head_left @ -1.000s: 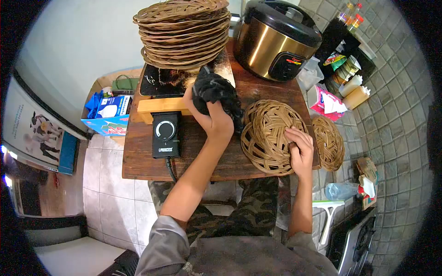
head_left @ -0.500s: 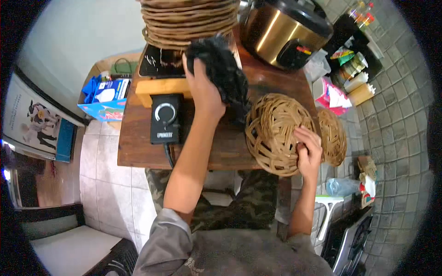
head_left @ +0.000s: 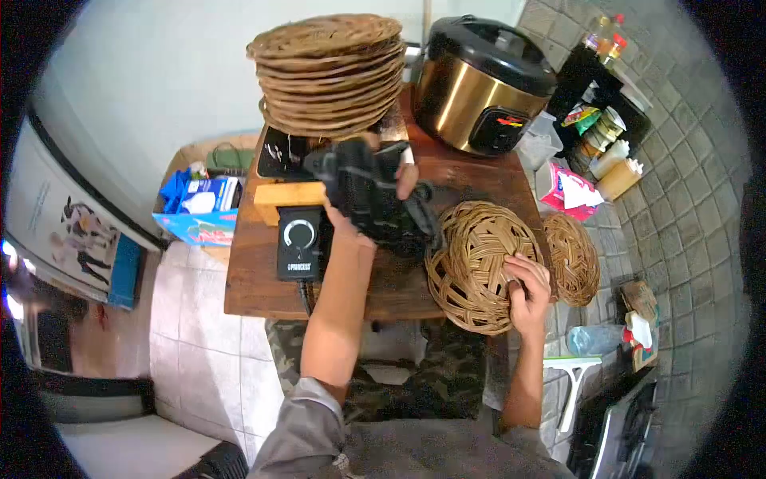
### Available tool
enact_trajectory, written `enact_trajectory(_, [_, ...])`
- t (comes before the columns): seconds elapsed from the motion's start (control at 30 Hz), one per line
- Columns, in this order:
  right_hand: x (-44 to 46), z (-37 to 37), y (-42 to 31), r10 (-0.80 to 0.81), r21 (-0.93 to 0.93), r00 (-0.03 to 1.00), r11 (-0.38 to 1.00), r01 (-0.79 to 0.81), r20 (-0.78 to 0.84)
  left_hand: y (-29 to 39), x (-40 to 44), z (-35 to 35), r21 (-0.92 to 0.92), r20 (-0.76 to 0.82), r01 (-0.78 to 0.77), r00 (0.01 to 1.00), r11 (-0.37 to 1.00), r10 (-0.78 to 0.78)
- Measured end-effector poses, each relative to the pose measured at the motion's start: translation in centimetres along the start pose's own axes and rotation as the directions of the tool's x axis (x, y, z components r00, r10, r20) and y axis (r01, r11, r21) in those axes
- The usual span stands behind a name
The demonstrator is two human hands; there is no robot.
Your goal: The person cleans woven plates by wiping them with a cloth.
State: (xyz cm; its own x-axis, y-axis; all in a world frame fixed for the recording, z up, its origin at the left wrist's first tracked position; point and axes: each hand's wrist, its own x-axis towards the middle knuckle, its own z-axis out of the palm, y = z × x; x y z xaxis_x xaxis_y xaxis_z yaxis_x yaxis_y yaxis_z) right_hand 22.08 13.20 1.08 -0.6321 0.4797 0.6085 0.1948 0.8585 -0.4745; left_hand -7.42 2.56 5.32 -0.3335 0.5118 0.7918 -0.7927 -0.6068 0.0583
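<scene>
My left hand (head_left: pixel 348 227) grips a crumpled black cloth (head_left: pixel 363 191), held up over the middle of the wooden table. Motion blurs the cloth, and it hides most of the fingers; one fingertip shows at its right side. At the table's right front corner, my right hand (head_left: pixel 530 292) holds a woven rattan plate (head_left: pixel 496 249) by its right edge, fingers on top and thumb curled in. This plate lies bottom up, with another woven rim showing beneath it. Behind the cloth rises a tall stack of rattan plates (head_left: pixel 331 80).
A gold and black rice cooker (head_left: pixel 479 88) stands at the back right of the table (head_left: pixel 263 291). A black dial controller (head_left: pixel 300 243) sits beside a wooden block (head_left: pixel 289 194). Another rattan plate (head_left: pixel 571 259), a pink tissue pack (head_left: pixel 568 191) and a squeegee (head_left: pixel 571 383) are to the right.
The view has tilted up, so the top of the plate stack now shows. The black cloth has turned in my left hand. My right hand keeps its hold on the rattan plate.
</scene>
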Motion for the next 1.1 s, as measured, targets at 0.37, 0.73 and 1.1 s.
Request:
enact_trajectory(0.37, [-0.1, 0.2, -0.3, -0.037, 0.050, 0.999, 0.998, 0.038, -0.012, 0.3, 3.1, 1.9, 0.385, -0.488, -0.135, 0.810, 0.913, 0.326])
enact_trajectory(0.73, [0.5, 1.9, -0.7, -0.048, 0.043, 0.997, 0.998, 0.051, -0.067, -3.6, 10.1, 10.0, 0.777, -0.316, 0.111, 0.920, 0.620, 0.232])
enact_trajectory(1.1, [1.1, 4.4, 0.5, 0.255, 0.495, 0.920, 0.865, -0.080, -0.297, -9.9, 0.3, 0.2, 0.910, -0.413, 0.384, 0.821, -0.156, -0.393])
